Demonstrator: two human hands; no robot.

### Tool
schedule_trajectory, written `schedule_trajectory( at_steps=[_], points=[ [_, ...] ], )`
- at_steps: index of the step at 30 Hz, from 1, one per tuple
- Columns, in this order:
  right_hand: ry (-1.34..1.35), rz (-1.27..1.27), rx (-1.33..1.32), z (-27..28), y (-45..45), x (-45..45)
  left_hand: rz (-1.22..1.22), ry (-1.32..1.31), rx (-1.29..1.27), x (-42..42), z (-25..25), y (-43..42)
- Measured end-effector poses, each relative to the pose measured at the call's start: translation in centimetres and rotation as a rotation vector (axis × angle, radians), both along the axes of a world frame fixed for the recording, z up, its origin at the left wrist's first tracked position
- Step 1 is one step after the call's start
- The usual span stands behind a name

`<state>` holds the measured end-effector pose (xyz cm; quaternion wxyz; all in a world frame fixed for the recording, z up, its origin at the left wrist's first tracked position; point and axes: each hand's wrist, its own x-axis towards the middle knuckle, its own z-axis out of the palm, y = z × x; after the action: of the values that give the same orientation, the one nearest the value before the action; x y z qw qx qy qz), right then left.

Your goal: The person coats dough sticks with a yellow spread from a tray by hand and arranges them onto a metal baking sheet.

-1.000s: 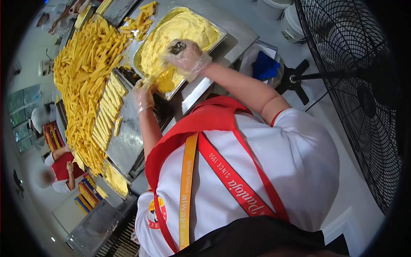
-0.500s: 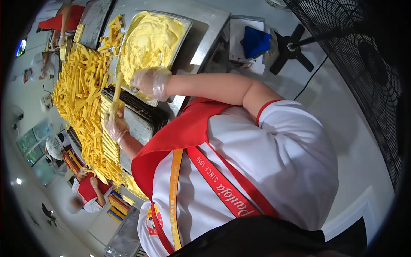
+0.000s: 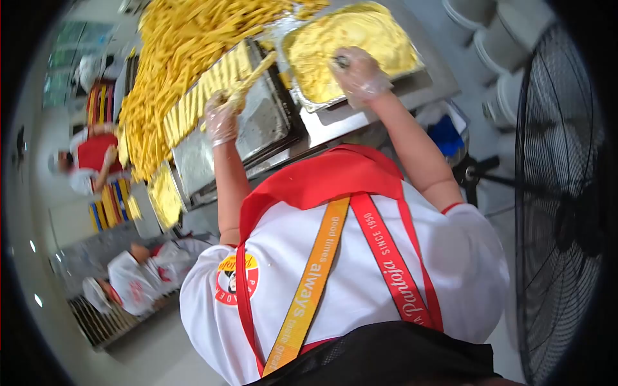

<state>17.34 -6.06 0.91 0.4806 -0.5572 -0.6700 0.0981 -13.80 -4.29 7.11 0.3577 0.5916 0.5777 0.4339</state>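
My left hand [image 3: 222,121], in a clear plastic glove, is closed around a yellow stick [image 3: 256,72] that looks like cut bread or cake, with cream smeared on its lower part. It is above a dark-edged metal baking tray [image 3: 261,122], where similar sticks [image 3: 209,87] lie side by side in a row. My right hand [image 3: 360,76], gloved too, is closed over a deep metal pan [image 3: 313,108] of pale yellow cream [image 3: 380,38]. A small tool with a shiny metal end [image 3: 341,62] shows at its fingers; the rest is hidden.
A large heap of yellow sticks [image 3: 187,48] covers the table beyond the tray. Another pan of yellow cream [image 3: 165,196] stands at the left. Co-workers [image 3: 96,154] are on the left side. A big black fan [image 3: 560,193] stands at my right, with white buckets [image 3: 505,42] behind it.
The whole view has turned and shifted with my head. My right hand has gone from beside the stick to over the cream pan. My left hand still holds the stick.
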Motion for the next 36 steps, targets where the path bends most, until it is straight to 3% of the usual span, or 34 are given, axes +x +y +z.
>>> schedule_trajectory(
  at_steps=[2,5,7,11,14,20,23,24,30,33,36],
  points=[
    [0.118,0.132,-0.071,0.8,0.0,-0.2,0.036,-0.057,0.008,-0.1,-0.5,-1.4],
    [0.005,0.154,-0.181,0.0,0.4,-0.2,0.067,-0.170,0.054,-2.7,-2.6,-2.7],
    [-0.070,0.154,-0.101,-2.0,1.2,0.0,0.180,-0.245,0.126,-4.9,-4.2,-3.8],
    [-0.096,0.148,-0.129,-1.1,1.5,-0.4,0.525,0.079,0.187,-11.7,-5.6,-7.2],
    [-0.122,0.153,-0.119,-1.8,2.7,-0.6,0.901,0.426,0.187,-16.2,-3.2,-11.4],
    [-0.147,0.153,-0.185,-2.5,3.2,-0.3,1.142,0.634,0.166,-23.7,-5.8,-14.5],
    [-0.176,0.150,-0.202,-2.2,3.2,-0.6,1.126,0.746,0.121,-26.7,-8.2,-14.9],
    [-0.200,0.151,-0.207,-2.0,3.2,-0.6,1.139,0.664,0.089,-26.7,-8.6,-14.7],
    [-0.187,0.183,-0.147,-2.6,3.2,-0.8,1.048,0.892,0.064,-27.6,-8.8,-14.2],
    [-0.207,0.163,0.023,-1.9,2.4,-1.7,1.022,0.862,-0.010,-27.4,-8.2,-14.2],
    [-0.260,0.169,-0.113,-0.5,1.9,-1.9,1.045,0.753,-0.040,-27.8,-8.7,-14.1]
  ],
)
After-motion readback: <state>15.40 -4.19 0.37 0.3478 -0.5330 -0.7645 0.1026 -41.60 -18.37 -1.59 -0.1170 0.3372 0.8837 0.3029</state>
